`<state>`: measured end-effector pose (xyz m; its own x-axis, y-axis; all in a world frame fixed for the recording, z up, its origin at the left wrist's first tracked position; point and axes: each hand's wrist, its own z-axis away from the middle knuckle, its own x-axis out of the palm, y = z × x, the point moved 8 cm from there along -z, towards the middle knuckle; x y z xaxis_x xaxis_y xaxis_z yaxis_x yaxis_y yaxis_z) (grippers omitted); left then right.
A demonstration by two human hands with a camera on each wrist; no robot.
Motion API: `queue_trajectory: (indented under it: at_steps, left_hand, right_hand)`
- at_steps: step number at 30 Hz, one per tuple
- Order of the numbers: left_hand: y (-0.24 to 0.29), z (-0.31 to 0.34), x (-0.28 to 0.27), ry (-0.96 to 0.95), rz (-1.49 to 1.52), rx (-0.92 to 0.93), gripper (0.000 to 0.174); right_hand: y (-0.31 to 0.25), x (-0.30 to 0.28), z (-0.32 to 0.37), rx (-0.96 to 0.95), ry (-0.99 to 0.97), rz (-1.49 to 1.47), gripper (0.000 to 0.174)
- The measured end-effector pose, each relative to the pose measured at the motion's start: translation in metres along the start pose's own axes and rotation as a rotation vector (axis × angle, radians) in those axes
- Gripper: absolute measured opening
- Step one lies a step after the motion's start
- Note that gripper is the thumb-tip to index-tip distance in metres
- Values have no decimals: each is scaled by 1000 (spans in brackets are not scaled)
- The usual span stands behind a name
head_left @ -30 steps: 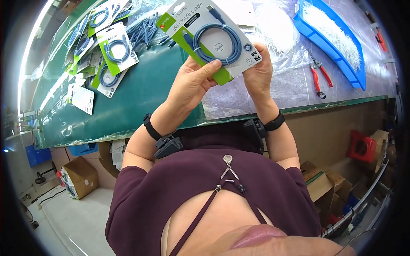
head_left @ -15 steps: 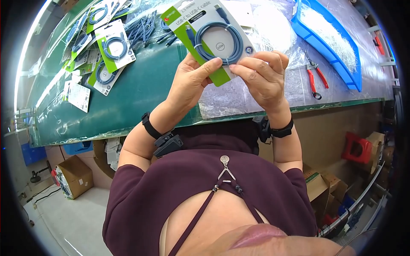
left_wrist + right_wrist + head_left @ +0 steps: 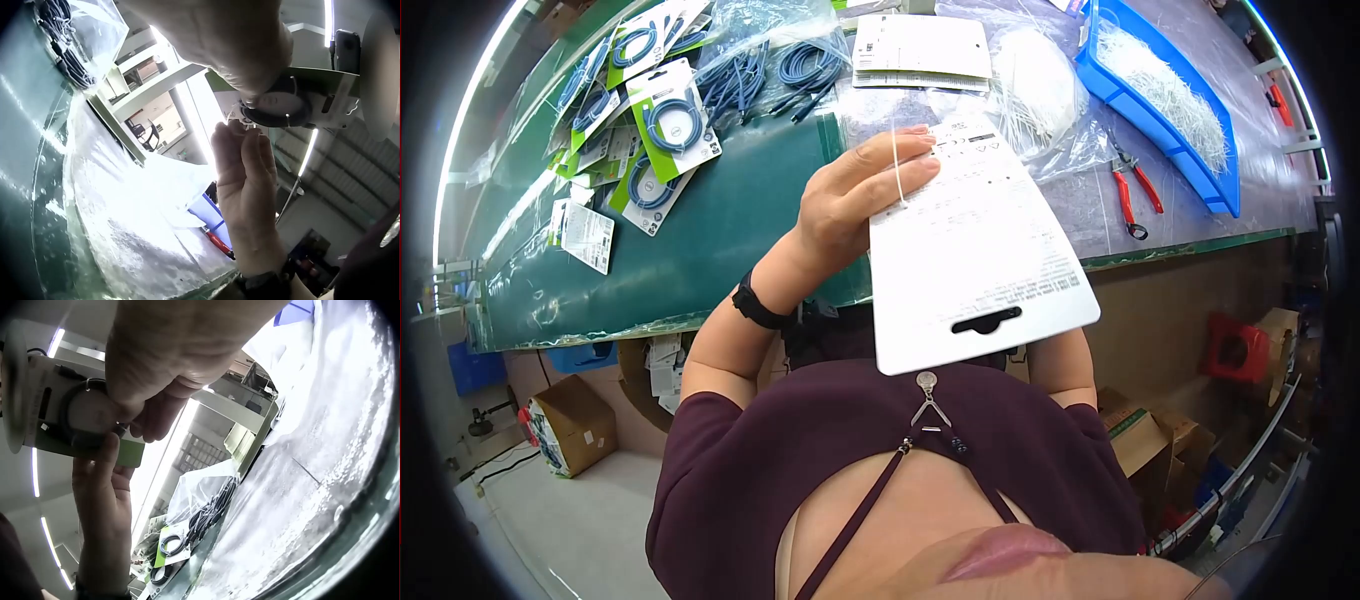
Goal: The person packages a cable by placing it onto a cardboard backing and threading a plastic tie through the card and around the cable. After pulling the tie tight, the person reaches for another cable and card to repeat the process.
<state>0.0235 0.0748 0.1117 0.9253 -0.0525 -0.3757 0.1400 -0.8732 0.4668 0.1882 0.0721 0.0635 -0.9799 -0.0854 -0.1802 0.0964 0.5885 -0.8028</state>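
Observation:
In the head view a white blister-style card (image 3: 980,260) stands with its printed back towards me, hang slot at the bottom. My left hand (image 3: 865,195) grips its left edge, fingers over the back. A thin white cable tie (image 3: 896,160) sticks up beside those fingers. The card's front carries a coiled USB-C cable (image 3: 278,111), seen in the left wrist view. There my right hand (image 3: 247,181) holds its fingertips pinched together at the coil's edge, by the tie; exactly what they pinch I cannot tell. The card hides this hand in the head view.
Several carded cables (image 3: 670,125) lie at the left, beside loose coiled cables (image 3: 810,65). A stack of white cards (image 3: 920,48) sits at the back. To the right are red-handled pliers (image 3: 1135,190), a bundle of white ties (image 3: 1035,90) and a blue tray (image 3: 1225,190) of ties.
The card has turned over from its cable side to its printed back and tipped towards me. My right hand has moved from the card's right side to behind it.

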Motion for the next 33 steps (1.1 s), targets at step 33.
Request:
queue_trajectory:
  at_steps: [33]
  left_hand:
    - [24,-1,-1,-58,30,173,37]
  right_hand:
    - [37,46,56,874,-4,-1036,50]
